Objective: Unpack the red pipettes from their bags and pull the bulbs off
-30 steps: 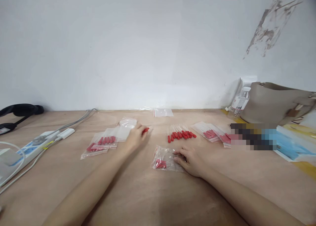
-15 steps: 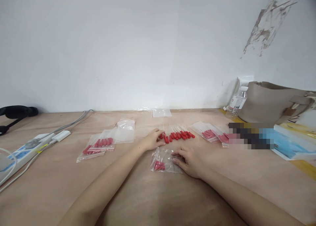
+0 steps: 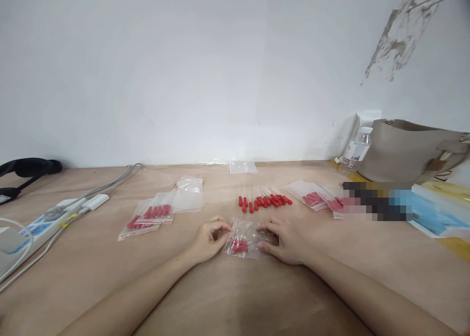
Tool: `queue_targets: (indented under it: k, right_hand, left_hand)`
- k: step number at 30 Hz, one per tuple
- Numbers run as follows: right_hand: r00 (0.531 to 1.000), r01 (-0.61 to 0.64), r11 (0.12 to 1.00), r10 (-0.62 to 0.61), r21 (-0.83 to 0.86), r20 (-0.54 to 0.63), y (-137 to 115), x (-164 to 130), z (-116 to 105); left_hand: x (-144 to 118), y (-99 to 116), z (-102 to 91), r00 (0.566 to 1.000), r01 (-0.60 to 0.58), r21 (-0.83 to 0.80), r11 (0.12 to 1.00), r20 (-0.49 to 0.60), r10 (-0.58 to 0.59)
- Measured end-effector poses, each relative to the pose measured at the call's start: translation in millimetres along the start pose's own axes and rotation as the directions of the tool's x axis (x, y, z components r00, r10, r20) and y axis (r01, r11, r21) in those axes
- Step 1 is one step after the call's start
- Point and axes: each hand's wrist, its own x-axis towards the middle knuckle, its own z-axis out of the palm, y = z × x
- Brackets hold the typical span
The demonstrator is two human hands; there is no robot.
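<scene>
Two hands are working one small clear bag [image 3: 246, 238], which is lying flat on the table [image 3: 227, 297] between them. The left hand [image 3: 210, 239] is pinching the bag's left edge between thumb and fingertips; the right hand [image 3: 284, 238] is pressing fingers down on its right portion, pinning rather than enclosing it.

Judged handling: thin, limp, slippery film, very light, likely to buckle and slide unless held at both ends. The edges beside each grip are looking like the sound places to hold; the middle is offering only loose film.

Orientation: the bag's long axis is running left to right, from one grip to the other. The red-tipped pieces [image 3: 239, 246] inside are bunching toward the left grip; which end is the mouth cannot be told.

Beyond the grips, farther from the person, loose red-tipped sticks [image 3: 265, 201] are lying in a row. Filled bags [image 3: 150, 213] are sitting well left of the left grip.
</scene>
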Motion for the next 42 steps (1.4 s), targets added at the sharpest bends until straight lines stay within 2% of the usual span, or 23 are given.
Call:
queue_targets:
  k: [3,5,10,15,19,22,25,27,29,31,33,35,36,37,39,40,42]
  right_hand:
    - [1.0,0.003,1.0,-0.003,-0.007,0.021,-1.6,-1.1,-1.1]
    - [1.0,0.002,1.0,-0.002,-0.012,0.015,-1.7,-1.4,0.2]
    - [1.0,0.013,0.999,-0.015,-0.049,-0.022,-0.9,-0.7,4.6]
    - [0.999,0.023,0.997,-0.025,-0.067,-0.034,0.3,-0.2,5.9]
    - [0.999,0.032,0.998,-0.034,-0.056,-0.036,0.9,-0.2,5.9]
    - [0.999,0.026,0.998,-0.029,-0.062,-0.043,1.3,-0.4,5.8]
    - [0.999,0.024,0.999,-0.026,-0.047,-0.045,1.2,-0.8,5.1]
    - [0.999,0.024,0.999,-0.026,-0.038,-0.045,0.7,-1.1,4.5]
    - [0.999,0.016,0.999,-0.017,-0.043,-0.043,0.1,-1.3,4.0]
    - [0.999,0.008,0.999,-0.01,-0.051,-0.04,-0.2,-1.1,3.8]
    - [0.999,0.01,0.999,-0.012,-0.048,-0.037,-0.2,-0.7,3.7]
    - [0.999,0.012,0.999,-0.013,-0.04,-0.036,0.0,-0.3,3.7]
    - [0.999,0.013,0.999,-0.014,-0.037,-0.035,0.2,-0.2,3.6]
    - [0.999,0.014,0.999,-0.015,-0.035,-0.035,0.2,-0.2,3.6]
    - [0.999,0.018,0.999,-0.02,-0.034,-0.035,0.3,-0.4,3.6]
    - [0.999,0.022,0.999,-0.023,-0.034,-0.036,0.2,-0.5,3.6]
    - [0.999,0.025,0.999,-0.027,-0.034,-0.041,0.1,-0.8,3.6]
  left_hand:
    - [-3.4,13.0,-4.5,0.974,-0.066,-0.017,0.998,0.218,0.068]
    - [-0.7,17.7,-6.5,0.947,-0.094,0.015,0.995,0.309,0.085]
    - [3.0,17.9,-7.5,0.919,-0.199,0.092,0.976,0.362,0.153]
    - [-2.9,20.7,-2.8,0.952,-0.204,0.205,0.957,0.271,0.145]
    - [-8.1,20.8,2.7,0.943,-0.266,0.23,0.936,0.263,0.203]
    - [-8.8,15.2,-1.8,0.968,-0.162,0.177,0.971,0.218,0.122]
    - [-3.1,10.6,-27.3,0.985,0.024,0.032,0.999,0.171,-0.029]
    - [3.1,10.4,-55.6,0.967,0.138,-0.032,0.99,0.22,-0.128]
    - [9.1,11.6,-85.1,0.973,0.156,-0.061,0.986,0.181,-0.143]
    - [14.3,11.7,-106.3,0.991,0.136,-0.043,0.99,-0.008,-0.136]
    - [19.8,8.3,-112.8,0.967,0.097,0.026,0.995,-0.238,-0.088]
    - [27.0,0.2,-104.6,0.921,0.018,0.167,0.986,-0.387,0.049]
    - [31.4,-5.4,-96.3,0.902,-0.043,0.258,0.965,-0.406,0.149]
    - [36.2,-11.7,-86.2,0.889,-0.118,0.355,0.928,-0.378,0.257]
    - [46.3,-24.7,-64.2,0.872,-0.275,0.497,0.823,-0.232,0.431]
    - [51.3,-30.7,-53.3,0.866,-0.338,0.54,0.771,-0.142,0.479]
    - [60.3,-40.4,-34.0,0.865,-0.408,0.605,0.683,0.017,0.502]
